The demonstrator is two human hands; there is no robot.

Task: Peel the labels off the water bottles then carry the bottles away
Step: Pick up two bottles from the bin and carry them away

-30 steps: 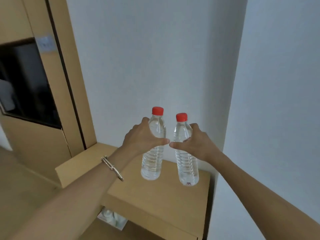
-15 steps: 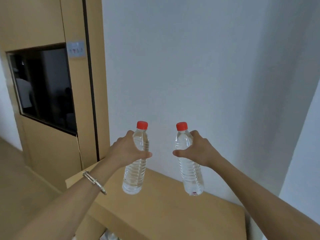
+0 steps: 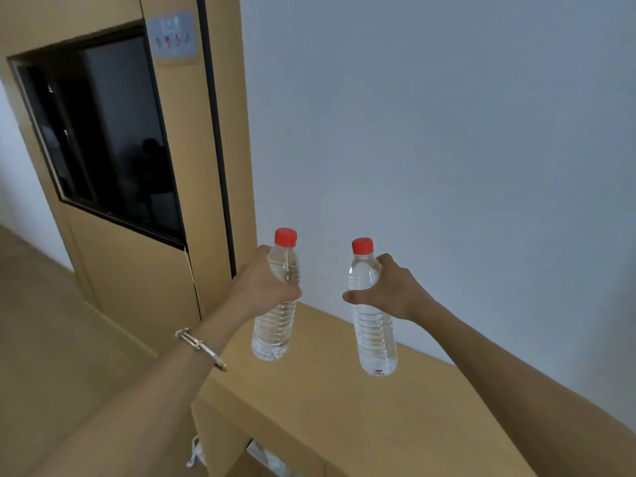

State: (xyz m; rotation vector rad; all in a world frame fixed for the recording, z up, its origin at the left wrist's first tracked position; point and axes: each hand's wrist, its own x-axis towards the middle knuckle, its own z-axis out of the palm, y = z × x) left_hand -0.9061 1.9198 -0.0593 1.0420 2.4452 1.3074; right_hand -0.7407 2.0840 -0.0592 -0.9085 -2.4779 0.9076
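Two clear water bottles with red caps and no labels hang in the air above a tan cabinet top (image 3: 344,418). My left hand (image 3: 261,287) is shut around the upper body of the left bottle (image 3: 275,332), which is nearly upright. My right hand (image 3: 389,290) grips the right bottle (image 3: 373,335) just below its shoulder; a small red mark shows near its base. The bottles are apart, about a hand's width between them. A metal bracelet (image 3: 201,349) sits on my left wrist.
A white wall (image 3: 447,149) stands right behind the bottles. To the left is a tall tan cabinet (image 3: 137,277) with a dark glass window (image 3: 103,139) and a small sign (image 3: 173,36). Something white (image 3: 196,452) lies under the cabinet top.
Both bottles have been lifted off the cabinet top and moved apart. The view has swung left, bringing the cabinet with the dark window closer.
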